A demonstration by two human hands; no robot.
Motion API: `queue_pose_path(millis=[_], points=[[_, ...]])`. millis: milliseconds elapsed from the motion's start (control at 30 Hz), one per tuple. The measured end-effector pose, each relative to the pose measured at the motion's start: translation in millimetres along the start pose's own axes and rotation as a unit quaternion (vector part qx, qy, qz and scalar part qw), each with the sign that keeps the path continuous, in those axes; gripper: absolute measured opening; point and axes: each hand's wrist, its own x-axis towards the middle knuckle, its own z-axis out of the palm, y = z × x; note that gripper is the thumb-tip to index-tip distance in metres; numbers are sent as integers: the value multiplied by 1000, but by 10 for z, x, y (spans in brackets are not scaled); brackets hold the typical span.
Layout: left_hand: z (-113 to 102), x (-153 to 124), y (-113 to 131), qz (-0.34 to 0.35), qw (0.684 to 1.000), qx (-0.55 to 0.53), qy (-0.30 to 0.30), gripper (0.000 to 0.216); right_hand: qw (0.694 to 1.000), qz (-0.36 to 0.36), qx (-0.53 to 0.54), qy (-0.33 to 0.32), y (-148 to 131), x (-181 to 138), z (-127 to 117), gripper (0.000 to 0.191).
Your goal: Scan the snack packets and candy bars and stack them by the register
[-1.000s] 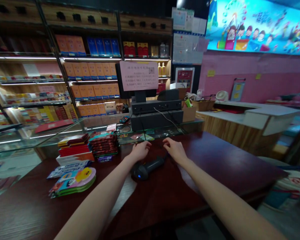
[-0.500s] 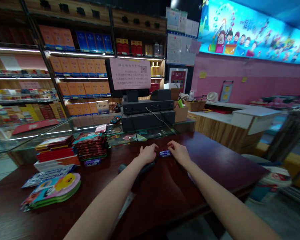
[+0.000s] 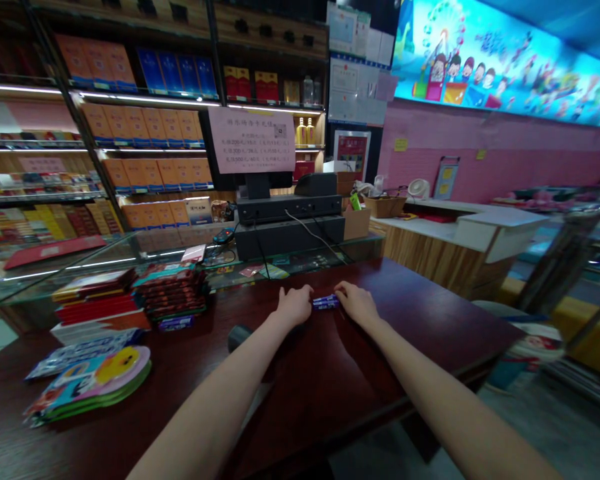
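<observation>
Small purple packs (image 3: pixel 325 303), stacked together, lie on the dark red table (image 3: pixel 325 393) between my hands. What they contain cannot be read. My left hand (image 3: pixel 294 305) has its fingers curled at their left end. At the right end, my right hand (image 3: pixel 356 301) closes its thumb and fingers on the packs. A dark handheld device (image 3: pixel 239 337) lies mostly hidden under my left forearm. Farther left, another purple pack (image 3: pixel 176 323) rests in front of a pile of brown-red packets (image 3: pixel 173 290).
Red and white packs (image 3: pixel 99 307) are piled at the left, behind blue-white packets (image 3: pixel 85 353) and colourful duck-printed packets (image 3: pixel 93 385). Behind the table stand a glass counter (image 3: pixel 130 250) and a monitor with a pink notice (image 3: pixel 253 141). A bucket (image 3: pixel 525 353) stands right of the table.
My left hand has come right to the left end of the purple packs, where a gap showed before. My right hand stays at their right end. The view has shifted slightly.
</observation>
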Motion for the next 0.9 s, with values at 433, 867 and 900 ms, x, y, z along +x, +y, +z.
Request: queue_pose_path(millis=[433, 867, 900], points=[[59, -29, 106, 8, 999, 35, -17, 48, 1000, 5, -19, -3, -83, -7, 17, 26], [-6, 92, 84, -62, 994, -82, -26, 82, 999, 7, 26, 31, -310, 41, -22, 31], [-49, 86, 42, -65, 994, -86, -19, 83, 999, 6, 34, 36, -354, 50, -26, 31]])
